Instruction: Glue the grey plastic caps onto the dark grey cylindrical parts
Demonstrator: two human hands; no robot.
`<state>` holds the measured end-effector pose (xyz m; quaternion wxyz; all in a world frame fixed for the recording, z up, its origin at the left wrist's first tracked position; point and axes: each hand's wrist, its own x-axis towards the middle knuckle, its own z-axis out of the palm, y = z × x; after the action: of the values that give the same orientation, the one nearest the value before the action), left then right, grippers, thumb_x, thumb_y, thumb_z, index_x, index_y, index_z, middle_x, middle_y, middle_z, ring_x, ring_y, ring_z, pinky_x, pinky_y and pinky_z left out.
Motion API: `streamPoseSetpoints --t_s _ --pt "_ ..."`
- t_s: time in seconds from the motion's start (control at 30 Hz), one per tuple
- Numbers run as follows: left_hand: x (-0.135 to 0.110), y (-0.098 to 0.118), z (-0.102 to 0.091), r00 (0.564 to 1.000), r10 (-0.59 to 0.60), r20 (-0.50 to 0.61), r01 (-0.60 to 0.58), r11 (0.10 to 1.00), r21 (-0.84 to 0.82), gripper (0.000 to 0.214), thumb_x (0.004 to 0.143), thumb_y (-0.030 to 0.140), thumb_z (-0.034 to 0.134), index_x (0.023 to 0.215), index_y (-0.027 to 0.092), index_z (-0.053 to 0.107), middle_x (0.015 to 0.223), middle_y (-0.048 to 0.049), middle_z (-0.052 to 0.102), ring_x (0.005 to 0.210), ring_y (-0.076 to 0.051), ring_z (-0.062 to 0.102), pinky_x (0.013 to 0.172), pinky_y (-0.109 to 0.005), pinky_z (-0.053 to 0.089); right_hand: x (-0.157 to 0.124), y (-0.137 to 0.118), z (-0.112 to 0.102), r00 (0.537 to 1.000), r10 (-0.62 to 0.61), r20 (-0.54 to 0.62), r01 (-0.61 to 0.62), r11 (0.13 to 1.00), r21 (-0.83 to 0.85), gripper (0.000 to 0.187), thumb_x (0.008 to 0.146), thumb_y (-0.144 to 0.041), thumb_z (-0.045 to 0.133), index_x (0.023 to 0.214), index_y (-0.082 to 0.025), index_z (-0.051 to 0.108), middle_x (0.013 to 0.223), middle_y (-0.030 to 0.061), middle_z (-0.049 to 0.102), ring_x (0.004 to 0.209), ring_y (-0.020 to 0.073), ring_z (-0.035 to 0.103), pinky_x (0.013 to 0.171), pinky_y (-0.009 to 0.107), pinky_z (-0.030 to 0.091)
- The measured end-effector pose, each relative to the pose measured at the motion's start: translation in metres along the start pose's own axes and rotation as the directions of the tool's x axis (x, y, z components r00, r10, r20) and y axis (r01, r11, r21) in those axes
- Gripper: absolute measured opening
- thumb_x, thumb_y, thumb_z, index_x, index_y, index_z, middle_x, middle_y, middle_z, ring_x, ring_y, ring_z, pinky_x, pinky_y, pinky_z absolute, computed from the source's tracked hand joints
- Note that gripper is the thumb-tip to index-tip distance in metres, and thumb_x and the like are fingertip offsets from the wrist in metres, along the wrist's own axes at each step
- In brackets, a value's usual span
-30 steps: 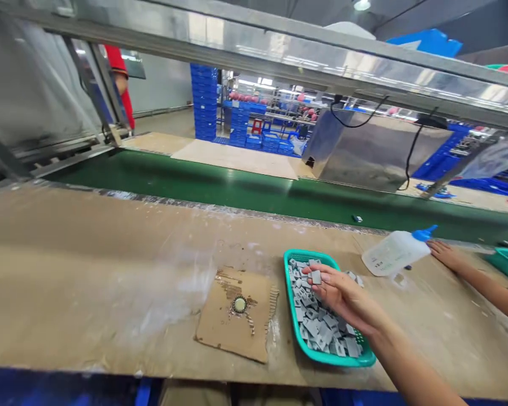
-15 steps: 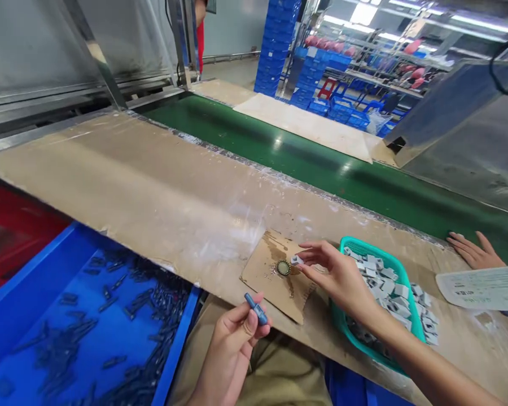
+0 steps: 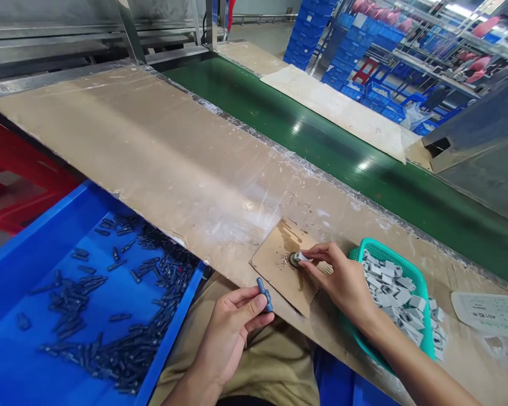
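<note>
Between the thumb and fingers of my left hand [image 3: 239, 321] is a dark blue plastic part [image 3: 265, 295] with a narrow stem, held tilted near the table's front edge. My right hand [image 3: 338, 276] pinches a small white plastic block [image 3: 300, 257] at the rim of a small round cap [image 3: 294, 260]. Whether the block touches what is inside the cap I cannot tell. That cap sits on a stained cardboard square [image 3: 275, 262]. Just right of my right hand stands a green basket [image 3: 427, 307] heaped with similar white and grey blocks [image 3: 400, 299].
A blue bin [image 3: 29, 242] at the lower left holds many dark blue parts [image 3: 131, 361]. Several white blocks lie right of the basket, near a printed translucent sheet [image 3: 486, 310]. Beyond the cardboard-covered table [image 3: 152, 152] runs a green conveyor belt [image 3: 279, 113].
My right hand has brought the white block onto the round cap. The left hand still holds the blue part, now more upright. The other person's hand at the right has left view.
</note>
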<state>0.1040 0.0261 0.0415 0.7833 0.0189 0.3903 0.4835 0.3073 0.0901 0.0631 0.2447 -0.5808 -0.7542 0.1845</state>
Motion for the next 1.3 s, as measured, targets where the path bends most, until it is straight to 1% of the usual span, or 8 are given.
streamPoseSetpoints --t_s 0.23,0.37,0.53,0.7,0.9,1.1,1.2,1.3 --pt "0.003 -0.004 -0.002 0.999 0.010 0.051 -0.010 1.000 -0.014 0.025 0.058 0.019 0.083 0.076 0.010 0.069 0.079 -0.0077 0.066 0.071 -0.012 0.061 0.067 -0.017 0.054 0.000 0.003 0.003 1.000 0.013 0.013 -0.013 1.000 -0.013 0.022 0.082 -0.037 0.058 0.093 -0.021 0.048 0.090 0.0075 0.069 0.073 0.0191 0.068 0.060 0.028 0.055" --pt "0.003 -0.004 0.000 0.997 0.009 0.080 -0.008 1.000 -0.017 0.020 0.062 0.017 0.080 0.076 0.011 0.067 0.080 -0.0065 0.065 0.073 -0.012 0.061 0.071 -0.020 0.054 0.000 0.000 -0.003 0.994 0.112 -0.018 -0.107 0.980 0.170 0.028 0.079 -0.036 0.064 0.097 -0.022 0.048 0.091 0.0076 0.070 0.081 0.0213 0.068 0.071 0.034 0.055" --pt "0.009 -0.011 0.016 0.990 0.033 0.140 -0.030 0.999 -0.025 0.020 0.066 0.018 0.078 0.079 0.010 0.067 0.080 -0.0066 0.065 0.074 -0.012 0.061 0.072 -0.021 0.054 -0.002 -0.016 -0.023 0.951 0.310 -0.005 -0.243 0.756 0.607 0.039 0.069 -0.033 0.074 0.096 -0.022 0.048 0.084 0.0055 0.070 0.077 0.0194 0.068 0.071 0.032 0.057" --pt "0.017 -0.019 0.044 0.974 0.066 0.217 -0.055 0.997 -0.058 0.021 0.060 0.020 0.082 0.073 0.011 0.069 0.075 -0.0058 0.066 0.069 -0.012 0.062 0.067 -0.018 0.054 -0.020 -0.038 -0.041 0.932 0.360 0.032 -0.269 0.631 0.727 0.035 0.068 -0.027 0.076 0.092 -0.022 0.051 0.079 0.0025 0.069 0.072 0.0158 0.067 0.063 0.024 0.056" --pt "0.019 -0.029 0.062 0.957 0.049 0.287 -0.047 0.999 -0.014 0.024 0.058 0.022 0.083 0.075 0.012 0.070 0.076 -0.0064 0.068 0.069 -0.011 0.062 0.067 -0.016 0.053 -0.040 -0.051 -0.051 0.937 0.345 -0.059 -0.194 0.653 0.732 0.033 0.070 -0.024 0.074 0.089 -0.023 0.048 0.080 0.0017 0.069 0.075 0.0158 0.067 0.064 0.024 0.056" --pt "0.013 -0.034 0.066 0.964 0.072 0.254 -0.081 0.996 0.024 0.026 0.051 0.023 0.086 0.067 0.012 0.068 0.072 -0.0056 0.067 0.066 -0.012 0.062 0.065 -0.018 0.053 -0.050 -0.053 -0.055 0.946 0.301 -0.121 -0.143 0.721 0.678 0.031 0.070 -0.025 0.074 0.084 -0.022 0.047 0.078 0.0021 0.068 0.076 0.0162 0.067 0.066 0.025 0.057" --pt "0.008 -0.033 0.067 0.959 0.142 0.247 -0.168 0.982 0.088 0.023 0.052 0.020 0.085 0.061 0.013 0.065 0.068 -0.0040 0.066 0.066 -0.014 0.061 0.065 -0.020 0.052 -0.053 -0.051 -0.053 0.956 0.266 -0.123 -0.126 0.754 0.645 0.029 0.069 -0.026 0.073 0.080 -0.022 0.046 0.076 0.0028 0.066 0.077 0.0182 0.067 0.065 0.027 0.057" --pt "0.003 -0.033 0.070 0.934 0.267 0.237 -0.325 0.909 0.260 0.020 0.054 0.020 0.082 0.060 0.013 0.065 0.066 -0.0042 0.064 0.066 -0.016 0.060 0.064 -0.023 0.052 -0.056 -0.049 -0.052 0.971 0.212 -0.107 -0.101 0.776 0.623 0.025 0.071 -0.026 0.072 0.082 -0.021 0.049 0.077 0.0032 0.064 0.080 0.0189 0.066 0.065 0.028 0.057"
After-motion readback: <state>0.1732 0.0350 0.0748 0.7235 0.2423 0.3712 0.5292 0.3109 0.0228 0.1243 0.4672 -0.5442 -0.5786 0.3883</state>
